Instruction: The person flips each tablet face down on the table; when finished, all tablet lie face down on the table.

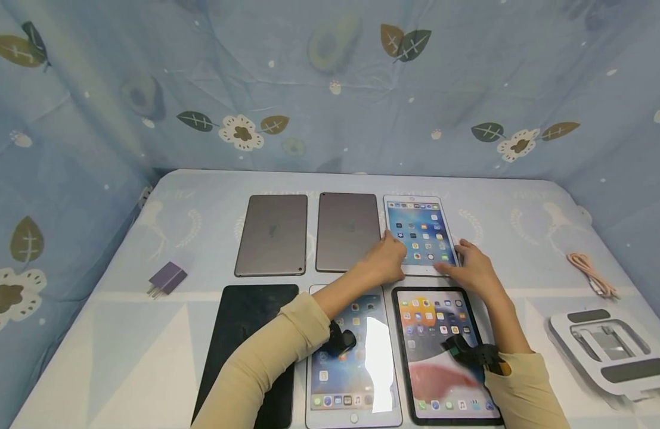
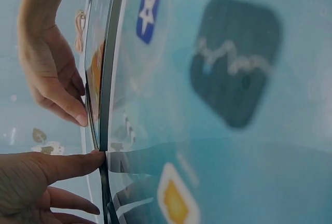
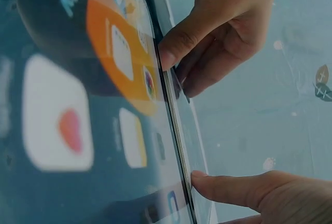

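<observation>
A white-framed tablet (image 1: 421, 232), its screen lit with app icons, lies at the back right of the table. My left hand (image 1: 384, 260) grips its left side near the lower corner, index finger along the edge. On the other side, my right hand (image 1: 473, 269) holds the lower right corner, thumb at the near edge and fingers by the right edge. Both wrist views show the thumbs stretched out and the other fingers bent; nearer tablets hide the held one there. A grey tablet (image 1: 347, 229), back up, lies just left of my left hand.
Another grey tablet (image 1: 273, 235) lies back left. In front are a black one (image 1: 238, 339), a white one (image 1: 353, 419) under my left forearm and a black-framed one (image 1: 437, 351) under my right. A purple charger plug (image 1: 167, 278), coiled cable (image 1: 592, 275) and white stand (image 1: 611, 345) flank them.
</observation>
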A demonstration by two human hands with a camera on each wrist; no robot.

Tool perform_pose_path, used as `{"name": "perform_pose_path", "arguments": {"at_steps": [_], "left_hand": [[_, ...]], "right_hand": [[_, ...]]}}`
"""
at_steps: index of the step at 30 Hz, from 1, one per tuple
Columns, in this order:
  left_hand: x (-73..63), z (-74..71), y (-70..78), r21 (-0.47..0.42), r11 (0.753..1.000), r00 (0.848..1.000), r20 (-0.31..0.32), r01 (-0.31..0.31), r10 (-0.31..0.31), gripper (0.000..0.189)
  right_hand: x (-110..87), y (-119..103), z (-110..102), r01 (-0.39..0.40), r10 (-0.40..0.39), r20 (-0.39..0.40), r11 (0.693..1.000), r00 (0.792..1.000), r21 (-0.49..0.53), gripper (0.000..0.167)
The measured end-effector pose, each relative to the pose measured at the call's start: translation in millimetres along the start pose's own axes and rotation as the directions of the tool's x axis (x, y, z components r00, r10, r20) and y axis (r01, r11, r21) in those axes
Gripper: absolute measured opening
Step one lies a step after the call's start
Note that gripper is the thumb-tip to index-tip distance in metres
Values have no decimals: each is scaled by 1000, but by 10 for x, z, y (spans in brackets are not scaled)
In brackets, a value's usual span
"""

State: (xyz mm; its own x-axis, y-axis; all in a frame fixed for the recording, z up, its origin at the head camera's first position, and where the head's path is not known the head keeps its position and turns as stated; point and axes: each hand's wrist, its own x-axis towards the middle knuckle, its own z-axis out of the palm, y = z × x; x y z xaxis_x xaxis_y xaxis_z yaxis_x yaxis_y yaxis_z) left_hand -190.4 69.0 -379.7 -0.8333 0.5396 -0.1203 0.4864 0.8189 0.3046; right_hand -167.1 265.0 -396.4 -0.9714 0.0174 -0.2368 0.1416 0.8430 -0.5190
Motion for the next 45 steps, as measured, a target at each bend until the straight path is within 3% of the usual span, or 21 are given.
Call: {"name": "perform_pose_path", "arguments": {"at_steps": [4, 10, 22, 28, 31, 35, 41, 45], "left_hand": [[8, 6, 7, -10, 1000, 1000, 14, -6, 6, 22], [-2, 25, 4, -43, 999, 1000, 13, -5, 6, 24], [-3, 20, -8, -59, 998, 999, 38, 14, -12, 30], [9, -7, 5, -55, 998, 998, 59, -7, 10, 20], [24, -17, 18, -53, 998, 998, 56, -38, 41, 10], [44, -22, 49, -74, 996, 996, 71, -54, 59, 14], [80, 2, 137, -87, 995, 990, 126, -47, 58, 26], [93, 4, 184, -63, 996, 988, 141, -58, 66, 34]], "right_hand": [[1, -11, 12, -20, 21, -19, 999, 1000, 37, 81], [8, -35, 22, -65, 73, -39, 982, 997, 178, 75], [-7, -49, -19, -75, 124, -78, 888, 989, 454, 60], [-28, -37, -67, -11, 112, -165, 857, 980, 515, 50], [-68, -73, -123, 35, 93, -195, 822, 976, 568, 48], [-134, -135, -208, 94, 69, -244, 796, 967, 598, 44], [-231, -197, -313, 157, 25, -292, 797, 956, 583, 44], [-278, -249, -349, 202, -7, -316, 782, 949, 590, 43]]}}
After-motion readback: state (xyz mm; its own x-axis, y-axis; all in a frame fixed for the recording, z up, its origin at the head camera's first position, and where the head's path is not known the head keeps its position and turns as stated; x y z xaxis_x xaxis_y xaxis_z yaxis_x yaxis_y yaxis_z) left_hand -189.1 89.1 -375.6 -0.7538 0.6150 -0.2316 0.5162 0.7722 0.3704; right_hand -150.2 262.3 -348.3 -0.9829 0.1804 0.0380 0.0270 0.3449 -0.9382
